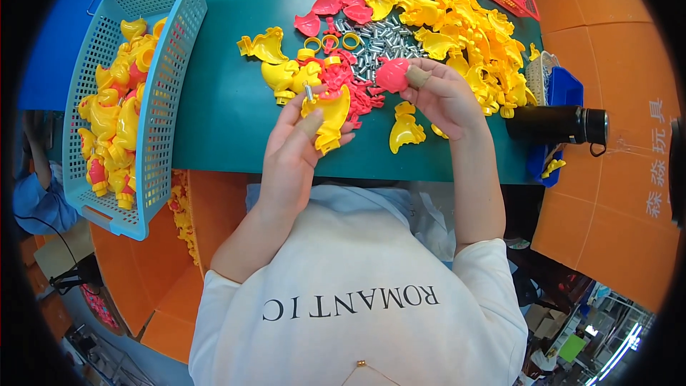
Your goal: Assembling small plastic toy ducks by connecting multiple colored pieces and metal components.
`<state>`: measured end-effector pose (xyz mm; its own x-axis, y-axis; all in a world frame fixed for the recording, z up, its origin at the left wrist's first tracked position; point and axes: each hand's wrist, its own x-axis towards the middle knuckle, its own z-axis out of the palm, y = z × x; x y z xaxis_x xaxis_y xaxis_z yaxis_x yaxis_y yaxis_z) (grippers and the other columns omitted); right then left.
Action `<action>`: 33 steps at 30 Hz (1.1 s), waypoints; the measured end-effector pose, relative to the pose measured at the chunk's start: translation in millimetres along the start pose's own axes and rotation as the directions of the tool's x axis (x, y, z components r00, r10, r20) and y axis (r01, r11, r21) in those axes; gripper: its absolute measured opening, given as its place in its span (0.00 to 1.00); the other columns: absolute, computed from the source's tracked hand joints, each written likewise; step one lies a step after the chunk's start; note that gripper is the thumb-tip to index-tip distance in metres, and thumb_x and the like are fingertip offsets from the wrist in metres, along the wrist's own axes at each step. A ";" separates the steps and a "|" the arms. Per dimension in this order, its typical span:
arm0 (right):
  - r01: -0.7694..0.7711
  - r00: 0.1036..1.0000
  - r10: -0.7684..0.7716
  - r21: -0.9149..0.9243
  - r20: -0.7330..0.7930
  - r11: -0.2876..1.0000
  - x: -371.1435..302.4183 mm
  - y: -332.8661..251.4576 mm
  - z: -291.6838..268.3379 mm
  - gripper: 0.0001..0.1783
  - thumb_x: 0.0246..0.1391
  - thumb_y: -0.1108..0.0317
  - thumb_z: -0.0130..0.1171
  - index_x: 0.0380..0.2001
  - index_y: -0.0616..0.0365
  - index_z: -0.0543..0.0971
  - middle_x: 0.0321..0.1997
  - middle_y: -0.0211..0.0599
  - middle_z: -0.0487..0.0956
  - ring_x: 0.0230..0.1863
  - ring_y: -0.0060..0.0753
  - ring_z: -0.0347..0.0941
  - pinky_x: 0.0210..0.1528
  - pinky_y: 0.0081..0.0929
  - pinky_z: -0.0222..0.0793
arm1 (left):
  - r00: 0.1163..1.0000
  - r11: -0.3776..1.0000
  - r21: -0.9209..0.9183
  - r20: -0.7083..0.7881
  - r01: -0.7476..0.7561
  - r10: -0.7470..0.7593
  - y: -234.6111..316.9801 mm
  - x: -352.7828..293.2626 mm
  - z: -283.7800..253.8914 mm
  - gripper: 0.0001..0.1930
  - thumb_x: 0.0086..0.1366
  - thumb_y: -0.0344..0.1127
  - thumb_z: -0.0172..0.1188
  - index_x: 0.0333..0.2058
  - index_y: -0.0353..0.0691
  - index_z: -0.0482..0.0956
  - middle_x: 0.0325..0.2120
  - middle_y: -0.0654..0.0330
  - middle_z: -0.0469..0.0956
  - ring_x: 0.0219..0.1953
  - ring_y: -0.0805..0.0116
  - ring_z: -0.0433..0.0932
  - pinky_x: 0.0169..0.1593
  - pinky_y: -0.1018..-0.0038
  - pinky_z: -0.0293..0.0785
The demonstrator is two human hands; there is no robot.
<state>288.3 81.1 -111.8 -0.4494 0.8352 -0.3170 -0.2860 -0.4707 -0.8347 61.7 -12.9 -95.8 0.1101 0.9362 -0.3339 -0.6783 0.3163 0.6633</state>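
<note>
My left hand (296,139) is closed on a yellow plastic half-shell (331,120), hollow side up, with a small silver metal cylinder at its upper left end. To the right, my right hand (444,96) pinches a pink, rounded plastic shell piece (392,75); tape or a finger cot covers the thumb tip. Between and beyond the hands lie a heap of small pink parts (363,100) and a pile of silver metal cylinders (389,41). Joined yellow pieces (280,78) rest just past my left hand. One loose yellow half-shell (406,129) sits below my right hand.
A blue basket (175,64) of yellow-and-pink figures stands at the left. Many yellow shells (457,18) are heaped at the far right, near a red basket (525,3). A black bottle (557,125) lies at the right edge of the green table (236,136). Orange cartons (600,64) flank it.
</note>
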 end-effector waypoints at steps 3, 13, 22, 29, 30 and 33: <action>-0.039 0.993 0.033 0.049 0.114 0.998 -16.0 2.2 12.2 0.15 0.57 0.66 0.57 0.43 0.64 0.74 0.39 0.34 0.78 0.36 0.23 0.74 0.42 0.24 0.71 | 0.991 0.982 0.134 0.009 -0.135 0.135 -19.9 12.6 4.4 0.25 0.62 0.25 0.56 0.57 0.38 0.59 0.48 0.54 0.70 0.49 0.68 0.73 0.53 0.71 0.70; 0.428 0.882 -0.430 -0.053 -0.195 0.902 -57.4 37.3 57.7 0.14 0.51 0.74 0.60 0.42 0.66 0.76 0.43 0.41 0.79 0.41 0.27 0.75 0.45 0.26 0.71 | 0.984 0.989 -0.086 0.125 -0.116 0.127 -29.0 10.5 22.5 0.25 0.67 0.31 0.53 0.59 0.39 0.55 0.53 0.55 0.67 0.55 0.65 0.69 0.59 0.67 0.66; 0.340 0.878 -0.459 -0.496 -0.138 0.799 -65.8 35.6 87.0 0.16 0.55 0.77 0.58 0.47 0.70 0.73 0.41 0.41 0.81 0.39 0.20 0.76 0.38 0.15 0.70 | 0.991 0.994 -0.104 0.134 0.011 0.003 -26.7 -0.7 6.5 0.26 0.72 0.42 0.43 0.63 0.33 0.55 0.53 0.53 0.70 0.51 0.64 0.74 0.53 0.67 0.72; 0.305 0.901 -0.421 -0.536 -0.104 0.787 -66.2 45.7 96.0 0.17 0.56 0.77 0.57 0.49 0.70 0.72 0.41 0.39 0.81 0.39 0.18 0.75 0.36 0.12 0.67 | 0.990 0.998 -0.057 0.140 0.027 -0.019 -26.9 -3.5 -5.2 0.25 0.71 0.43 0.47 0.59 0.31 0.62 0.49 0.53 0.73 0.49 0.67 0.75 0.51 0.70 0.74; 0.331 0.884 -0.453 -0.532 -0.114 0.780 -65.5 48.5 96.4 0.17 0.55 0.77 0.57 0.48 0.69 0.73 0.40 0.39 0.81 0.39 0.18 0.75 0.36 0.12 0.67 | 0.990 0.998 -0.058 0.138 0.028 -0.019 -25.3 -4.0 -5.5 0.25 0.71 0.43 0.47 0.59 0.31 0.62 0.49 0.53 0.73 0.49 0.67 0.75 0.51 0.70 0.74; 0.328 0.876 -0.468 -0.565 -0.118 0.757 -66.2 49.7 97.6 0.16 0.55 0.77 0.58 0.48 0.69 0.73 0.40 0.39 0.81 0.38 0.18 0.75 0.36 0.12 0.67 | 0.988 0.996 -0.080 0.148 0.049 -0.037 -22.8 -3.6 -7.3 0.24 0.71 0.42 0.47 0.59 0.31 0.63 0.48 0.54 0.74 0.48 0.67 0.76 0.50 0.70 0.75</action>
<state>221.2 -25.3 -88.2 -0.1603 0.9853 0.0597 0.1141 0.0786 -0.9904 71.4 -24.6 -114.6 0.2411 0.9362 -0.2556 -0.7281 0.3486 0.5902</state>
